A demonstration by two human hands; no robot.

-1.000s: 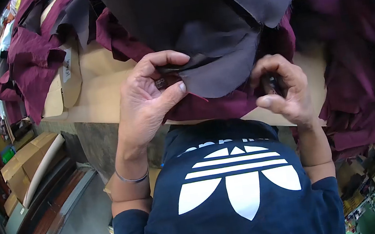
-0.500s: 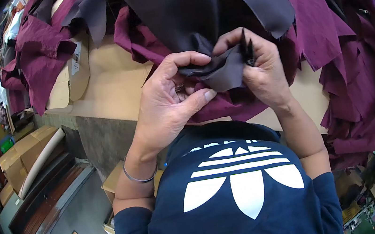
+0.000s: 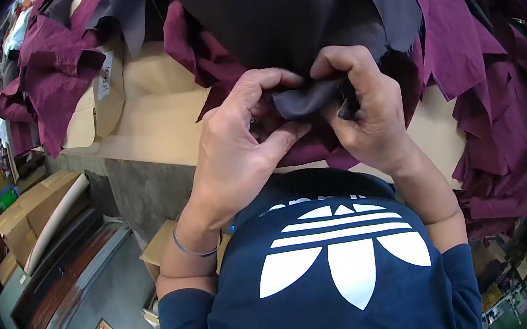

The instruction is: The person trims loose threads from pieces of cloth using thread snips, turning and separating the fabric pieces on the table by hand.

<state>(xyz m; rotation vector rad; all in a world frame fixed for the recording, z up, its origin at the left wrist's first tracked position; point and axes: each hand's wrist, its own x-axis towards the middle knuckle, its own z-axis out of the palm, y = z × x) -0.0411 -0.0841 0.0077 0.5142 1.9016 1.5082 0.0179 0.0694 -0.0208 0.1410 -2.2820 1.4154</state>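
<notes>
Both my hands hold the edge of a dark grey fabric piece [image 3: 258, 19] in the middle of the view. My left hand [image 3: 237, 141] has fingers bent over the folded edge and the thumb below it. Opposite, my right hand [image 3: 369, 110] pinches the same edge, its knuckles close to the left fingertips. Tucked in the right palm is a small black tool [image 3: 348, 101] that looks like thread snips, mostly covered by the fingers. Maroon fabric [image 3: 311, 148] lies beneath and around the grey cloth.
Maroon pieces [image 3: 62, 78] hang at the left, and a maroon heap with zippers [image 3: 500, 140] covers the right. Brown cardboard [image 3: 151, 119] lies on the table under the fabric. A cardboard box [image 3: 36, 208] and a pale tube [image 3: 55, 222] stand lower left.
My right hand has turned and moved closer to the left, so the black tool's points no longer stick up. The grey fabric's edge is now folded between both hands.
</notes>
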